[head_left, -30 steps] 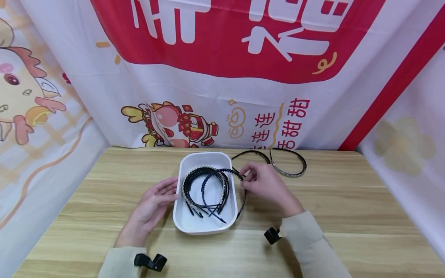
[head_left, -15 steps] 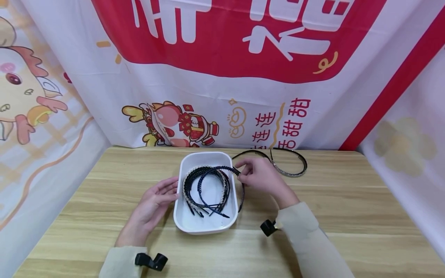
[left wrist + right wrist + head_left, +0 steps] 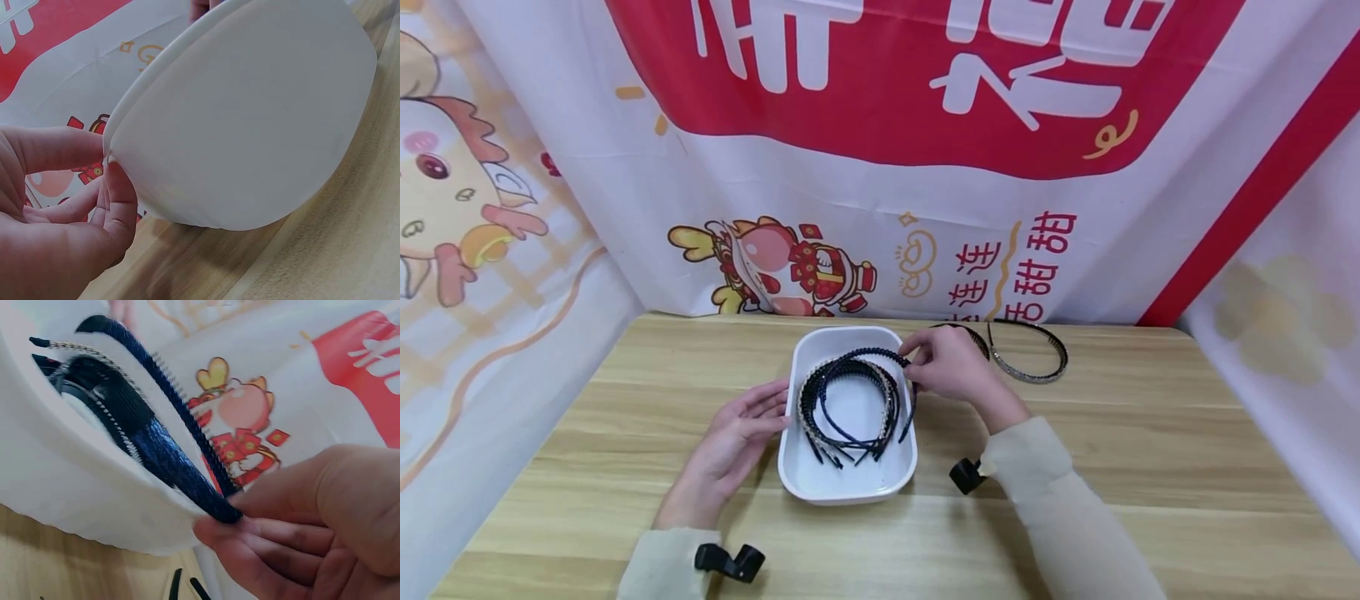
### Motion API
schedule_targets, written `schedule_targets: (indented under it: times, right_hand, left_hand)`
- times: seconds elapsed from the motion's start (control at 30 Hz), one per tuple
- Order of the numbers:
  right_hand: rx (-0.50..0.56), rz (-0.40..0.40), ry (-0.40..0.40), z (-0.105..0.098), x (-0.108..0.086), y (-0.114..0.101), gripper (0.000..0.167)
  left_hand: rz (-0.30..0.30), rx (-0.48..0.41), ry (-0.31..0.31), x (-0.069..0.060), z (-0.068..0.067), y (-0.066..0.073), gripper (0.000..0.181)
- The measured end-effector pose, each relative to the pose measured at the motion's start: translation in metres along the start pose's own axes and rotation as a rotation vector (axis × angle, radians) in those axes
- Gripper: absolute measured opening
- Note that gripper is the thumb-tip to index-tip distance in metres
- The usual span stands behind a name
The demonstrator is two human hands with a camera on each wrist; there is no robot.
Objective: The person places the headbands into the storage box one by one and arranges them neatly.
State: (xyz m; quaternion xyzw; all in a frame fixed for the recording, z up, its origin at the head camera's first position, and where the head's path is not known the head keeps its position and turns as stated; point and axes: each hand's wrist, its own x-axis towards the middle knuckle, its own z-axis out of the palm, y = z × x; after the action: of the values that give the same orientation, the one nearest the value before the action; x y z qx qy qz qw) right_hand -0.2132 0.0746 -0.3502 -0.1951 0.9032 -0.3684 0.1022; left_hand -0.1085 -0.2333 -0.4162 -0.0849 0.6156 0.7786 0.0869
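A white plastic bin (image 3: 794,467) stands on the wooden table, holding several dark headbands (image 3: 811,398), some with beaded trim. My left hand (image 3: 730,450) rests at the bin's left side; its fingertips touch the outer wall near the rim, as the left wrist view also shows. Over the bin's right rim, my right hand (image 3: 951,364) pinches a dark blue headband (image 3: 865,351) between thumb and fingers. In the right wrist view this headband (image 3: 181,469) shows a glossy blue band and small comb teeth. Its loop lies over the other headbands.
Behind and right of the bin, a glittery headband (image 3: 1033,377) lies on the table (image 3: 1150,433). Beside it, another black headband (image 3: 976,335) is partly hidden by my right hand. A printed cloth (image 3: 820,183) hangs at the table's back edge.
My right hand has moved left with the blue headband, whose right end has gone from outside the bin's right rim to inside it. The left hand stays at the bin's side.
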Motion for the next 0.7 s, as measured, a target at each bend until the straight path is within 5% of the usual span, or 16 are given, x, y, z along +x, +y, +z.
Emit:
schedule_targets:
  times: [0.13,0.4,0.7]
  right_hand:
    - [-0.073,0.032,0.051,0.005,0.003,-0.007,0.027]
    - [-0.035,0.02,0.104,0.006,0.004,-0.01,0.029]
    - [-0.067,-0.018,0.053,0.017,0.014,-0.017,0.028]
  left_hand:
    - [0.002,0.002,0.003,0.0,0.0,0.0,0.073]
    - [0.002,-0.003,-0.002,0.001,-0.001,0.0,0.074]
    - [0.005,-0.005,-0.003,0.001,-0.001,-0.001,0.074]
